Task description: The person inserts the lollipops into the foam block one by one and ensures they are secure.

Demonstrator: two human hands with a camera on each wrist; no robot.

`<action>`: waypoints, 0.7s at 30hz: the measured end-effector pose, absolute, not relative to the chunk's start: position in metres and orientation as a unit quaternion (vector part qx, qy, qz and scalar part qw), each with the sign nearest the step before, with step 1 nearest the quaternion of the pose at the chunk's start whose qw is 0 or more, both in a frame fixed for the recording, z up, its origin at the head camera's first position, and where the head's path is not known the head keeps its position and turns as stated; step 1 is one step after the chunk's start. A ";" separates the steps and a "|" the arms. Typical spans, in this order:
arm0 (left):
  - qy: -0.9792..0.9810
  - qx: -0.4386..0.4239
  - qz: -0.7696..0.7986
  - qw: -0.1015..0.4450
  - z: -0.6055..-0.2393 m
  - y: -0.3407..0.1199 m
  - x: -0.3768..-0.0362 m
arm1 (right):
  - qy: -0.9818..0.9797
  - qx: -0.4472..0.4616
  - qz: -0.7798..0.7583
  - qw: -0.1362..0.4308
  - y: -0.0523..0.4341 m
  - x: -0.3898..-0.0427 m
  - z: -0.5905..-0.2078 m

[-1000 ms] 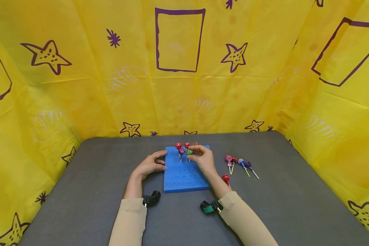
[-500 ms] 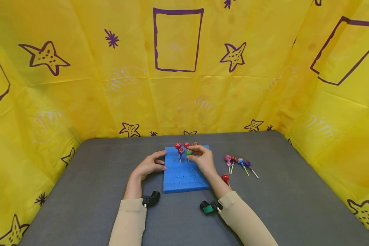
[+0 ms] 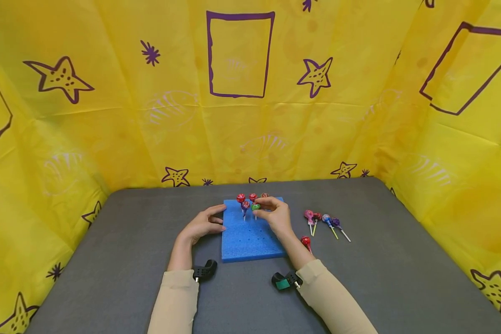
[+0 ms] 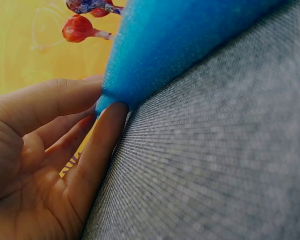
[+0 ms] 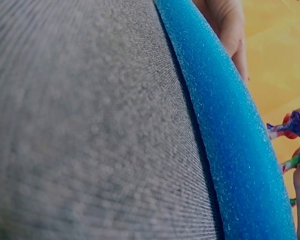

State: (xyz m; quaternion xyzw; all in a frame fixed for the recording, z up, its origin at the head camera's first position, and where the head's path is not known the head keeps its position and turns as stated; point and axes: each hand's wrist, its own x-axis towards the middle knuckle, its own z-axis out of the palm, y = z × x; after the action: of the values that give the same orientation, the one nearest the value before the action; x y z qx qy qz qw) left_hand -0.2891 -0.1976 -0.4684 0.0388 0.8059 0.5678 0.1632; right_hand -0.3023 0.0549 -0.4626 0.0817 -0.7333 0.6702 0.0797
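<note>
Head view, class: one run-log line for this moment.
left hand: touches left edge of foam | right hand: pinches green lollipop | upright lollipops: in foam | loose lollipops: on table, right

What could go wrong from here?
1. The right hand pinches the green-wrapped round lollipop close to the purple-wrapped round lollipop; a sideways slip might knock that one.
2. The red-wrapped round lollipop lies beside the right forearm, which could sweep it when moving.
3. The left hand touches the blue rectangular foam board at its left edge; a hard off-centre push might twist it.
</note>
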 end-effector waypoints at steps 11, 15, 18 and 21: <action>0.807 0.038 0.567 0.161 -0.467 -0.198 -0.288 | -0.736 0.079 0.665 0.095 0.058 -0.302 -0.457; 0.808 0.039 0.566 0.162 -0.467 -0.198 -0.288 | -0.730 0.081 0.673 0.093 0.061 -0.302 -0.452; 0.807 0.036 0.567 0.163 -0.467 -0.198 -0.288 | -0.726 0.083 0.676 0.090 0.065 -0.302 -0.448; 0.805 0.032 0.569 0.163 -0.467 -0.197 -0.288 | -0.727 0.085 0.676 0.089 0.071 -0.300 -0.443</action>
State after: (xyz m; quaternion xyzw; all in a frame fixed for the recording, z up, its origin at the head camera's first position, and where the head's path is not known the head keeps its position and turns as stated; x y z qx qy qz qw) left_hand -0.2877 -0.1969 -0.4667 0.0321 0.8054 0.5689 0.1631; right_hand -0.3004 0.0709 -0.4434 0.0850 -0.7269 0.6756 0.0886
